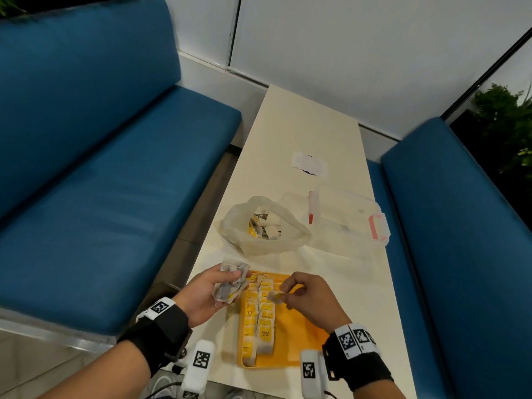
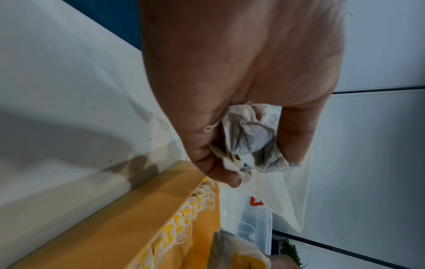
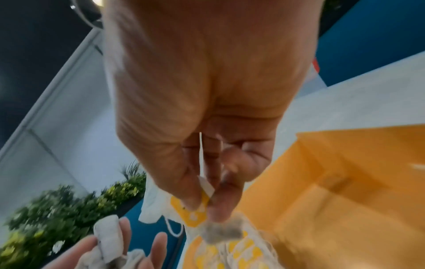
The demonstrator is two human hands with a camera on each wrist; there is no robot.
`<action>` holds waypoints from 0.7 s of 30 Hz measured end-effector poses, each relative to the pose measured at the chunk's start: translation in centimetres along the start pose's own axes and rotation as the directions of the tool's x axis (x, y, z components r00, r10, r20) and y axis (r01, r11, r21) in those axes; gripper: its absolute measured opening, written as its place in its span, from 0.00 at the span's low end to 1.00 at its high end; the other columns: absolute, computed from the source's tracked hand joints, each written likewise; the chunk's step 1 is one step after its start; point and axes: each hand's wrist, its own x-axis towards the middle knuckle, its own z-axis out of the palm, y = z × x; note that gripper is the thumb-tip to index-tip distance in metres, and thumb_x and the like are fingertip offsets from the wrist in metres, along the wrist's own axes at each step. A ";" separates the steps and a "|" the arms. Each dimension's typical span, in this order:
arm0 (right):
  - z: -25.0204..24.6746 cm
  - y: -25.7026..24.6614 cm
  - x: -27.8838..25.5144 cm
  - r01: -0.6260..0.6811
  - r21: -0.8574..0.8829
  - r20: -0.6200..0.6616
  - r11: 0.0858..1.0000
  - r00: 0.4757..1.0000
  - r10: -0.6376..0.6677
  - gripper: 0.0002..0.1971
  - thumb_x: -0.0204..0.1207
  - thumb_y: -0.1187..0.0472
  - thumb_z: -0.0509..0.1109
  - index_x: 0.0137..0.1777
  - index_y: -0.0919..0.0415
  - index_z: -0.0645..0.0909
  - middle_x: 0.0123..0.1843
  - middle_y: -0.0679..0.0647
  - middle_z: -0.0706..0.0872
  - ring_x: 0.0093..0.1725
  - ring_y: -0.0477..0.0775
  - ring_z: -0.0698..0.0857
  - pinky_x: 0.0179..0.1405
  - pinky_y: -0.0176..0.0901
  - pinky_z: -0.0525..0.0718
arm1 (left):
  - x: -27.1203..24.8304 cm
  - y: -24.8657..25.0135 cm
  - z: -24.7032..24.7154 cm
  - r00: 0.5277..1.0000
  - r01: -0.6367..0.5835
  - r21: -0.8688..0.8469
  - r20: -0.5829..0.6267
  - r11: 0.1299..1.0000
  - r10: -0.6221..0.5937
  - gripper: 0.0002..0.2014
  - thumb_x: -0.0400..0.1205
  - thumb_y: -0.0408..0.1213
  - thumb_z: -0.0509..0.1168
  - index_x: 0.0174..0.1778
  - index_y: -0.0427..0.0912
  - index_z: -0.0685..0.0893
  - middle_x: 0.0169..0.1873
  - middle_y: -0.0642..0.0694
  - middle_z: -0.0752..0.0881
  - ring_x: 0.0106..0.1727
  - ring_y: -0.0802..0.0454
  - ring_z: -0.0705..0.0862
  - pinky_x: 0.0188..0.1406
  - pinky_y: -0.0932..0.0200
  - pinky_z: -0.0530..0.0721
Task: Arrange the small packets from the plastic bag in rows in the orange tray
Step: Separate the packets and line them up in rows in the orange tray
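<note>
The orange tray [image 1: 290, 335] lies at the table's near edge with two rows of white-and-yellow packets [image 1: 260, 312] along its left side. My left hand [image 1: 213, 289] hovers at the tray's far-left corner and grips a crumpled bunch of packets [image 1: 231, 279], also seen bunched in the fingers [image 2: 250, 138]. My right hand [image 1: 305, 295] is over the tray's middle and pinches one packet [image 1: 275, 296] by its yellow tag [image 3: 195, 209]. The open plastic bag [image 1: 264, 226] with more packets lies beyond the tray.
A clear plastic box [image 1: 348, 217] with pink latches stands right of the bag. A white wrapper [image 1: 309, 165] lies further back. Blue benches [image 1: 115, 168] flank the narrow white table [image 1: 302, 125]. The tray's right half [image 3: 322, 172] holds nothing.
</note>
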 end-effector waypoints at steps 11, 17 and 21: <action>1.0 2.5 -2.6 -0.133 0.152 0.093 0.979 0.988 0.119 0.05 0.77 0.71 0.70 0.45 0.63 0.76 0.34 0.67 0.90 0.27 0.48 0.85 0.25 0.41 0.76 | -0.7 -0.8 0.9 0.999 0.007 0.058 0.042 0.998 -0.009 0.19 0.80 0.34 0.68 0.67 0.36 0.85 0.56 0.37 0.91 0.51 0.46 0.91 0.47 0.54 0.88; 3.2 4.1 -3.6 -0.208 0.016 0.230 0.978 0.953 0.199 0.06 0.78 0.69 0.68 0.46 0.58 0.77 0.32 0.61 0.90 0.25 0.45 0.85 0.23 0.38 0.77 | -0.7 -1.4 1.2 0.999 0.010 0.064 0.048 0.998 -0.014 0.19 0.80 0.33 0.69 0.68 0.35 0.84 0.59 0.35 0.90 0.53 0.44 0.91 0.50 0.53 0.87; 4.7 4.9 -3.7 -0.252 -0.033 0.261 0.967 0.932 0.251 0.05 0.76 0.68 0.69 0.47 0.57 0.79 0.29 0.53 0.88 0.29 0.47 0.88 0.23 0.34 0.76 | -0.8 -1.6 1.3 0.998 0.011 0.085 0.056 0.996 -0.016 0.17 0.83 0.31 0.67 0.68 0.35 0.83 0.57 0.37 0.91 0.51 0.46 0.92 0.45 0.56 0.88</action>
